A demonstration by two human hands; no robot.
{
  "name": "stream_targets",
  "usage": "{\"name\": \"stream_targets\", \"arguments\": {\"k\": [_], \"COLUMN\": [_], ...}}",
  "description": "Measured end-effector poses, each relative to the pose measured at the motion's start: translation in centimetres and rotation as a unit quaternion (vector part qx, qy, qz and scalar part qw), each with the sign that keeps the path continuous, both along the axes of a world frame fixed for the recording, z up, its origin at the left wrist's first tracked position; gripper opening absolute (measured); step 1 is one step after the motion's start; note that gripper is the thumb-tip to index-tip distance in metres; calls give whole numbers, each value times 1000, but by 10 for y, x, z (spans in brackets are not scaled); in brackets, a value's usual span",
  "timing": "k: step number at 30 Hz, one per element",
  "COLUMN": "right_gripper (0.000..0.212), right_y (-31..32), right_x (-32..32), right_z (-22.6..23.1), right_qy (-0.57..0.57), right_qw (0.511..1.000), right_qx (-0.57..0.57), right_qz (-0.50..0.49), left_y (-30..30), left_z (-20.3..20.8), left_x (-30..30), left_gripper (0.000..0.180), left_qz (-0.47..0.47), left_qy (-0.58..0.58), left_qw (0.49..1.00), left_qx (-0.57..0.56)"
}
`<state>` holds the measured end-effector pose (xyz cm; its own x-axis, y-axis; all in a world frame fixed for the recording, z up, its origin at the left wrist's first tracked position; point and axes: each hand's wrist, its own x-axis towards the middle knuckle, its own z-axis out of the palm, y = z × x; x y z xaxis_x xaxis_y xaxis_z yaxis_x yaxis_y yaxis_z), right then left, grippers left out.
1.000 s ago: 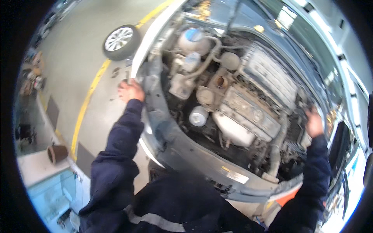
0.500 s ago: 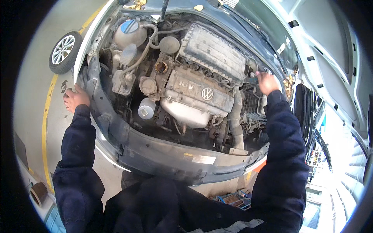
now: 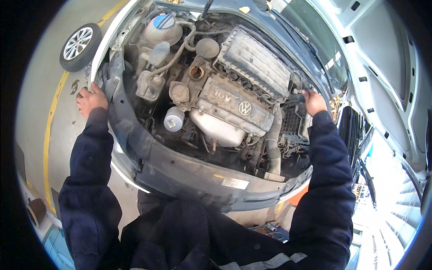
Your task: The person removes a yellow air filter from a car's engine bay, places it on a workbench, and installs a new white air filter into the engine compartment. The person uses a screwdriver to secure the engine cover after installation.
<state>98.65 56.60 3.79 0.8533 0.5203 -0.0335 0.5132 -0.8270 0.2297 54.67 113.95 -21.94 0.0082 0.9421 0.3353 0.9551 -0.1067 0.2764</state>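
Note:
My left hand (image 3: 91, 101) rests on the car's front fender edge, fingers apart and nothing in them. On the right side of the engine bay, my right hand (image 3: 315, 103) is closed, its thumb and fingers at the end of a short dark piece (image 3: 295, 97) whose kind I cannot make out. That piece lies above a black ribbed box (image 3: 295, 121). Left of it are the dusty air filter box (image 3: 254, 60) and the engine cover (image 3: 233, 101). The oil filler opening (image 3: 196, 73) is uncapped. A white oil filter (image 3: 173, 119) sits below it.
A coolant tank (image 3: 162, 31) with a blue cap stands at the back left. The raised bonnet (image 3: 382, 58) spans the upper right. A loose wheel (image 3: 80, 47) lies on the floor at the left. The front crossmember (image 3: 189, 180) runs close before my body.
The view has shifted slightly, so the engine sits a little farther right. My right hand has come down a little, and the dark piece at its fingers now shows more clearly. My left hand stays at the fender.

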Motion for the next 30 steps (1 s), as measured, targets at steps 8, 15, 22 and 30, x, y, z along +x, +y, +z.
{"name": "stream_targets", "arguments": {"k": [8, 15, 22, 30], "right_gripper": [40, 43, 48, 40], "right_y": [7, -9, 6, 10], "right_x": [4, -2, 17, -4], "right_z": [4, 27, 3, 3], "right_qy": [63, 58, 18, -2], "right_qw": [993, 969, 999, 992], "right_qx": [-35, -121, 2, -76], "right_qz": [-93, 205, -50, 102], "left_y": [-1, 0, -4, -4], "left_z": [0, -1, 4, 9], "left_x": [3, 2, 3, 3], "left_gripper": [55, 54, 54, 55], "left_qz": [-2, -7, -2, -2], "left_qy": [9, 1, 5, -4], "left_qw": [1000, 1000, 1000, 1000], "left_qx": [16, -2, -9, -31]}}
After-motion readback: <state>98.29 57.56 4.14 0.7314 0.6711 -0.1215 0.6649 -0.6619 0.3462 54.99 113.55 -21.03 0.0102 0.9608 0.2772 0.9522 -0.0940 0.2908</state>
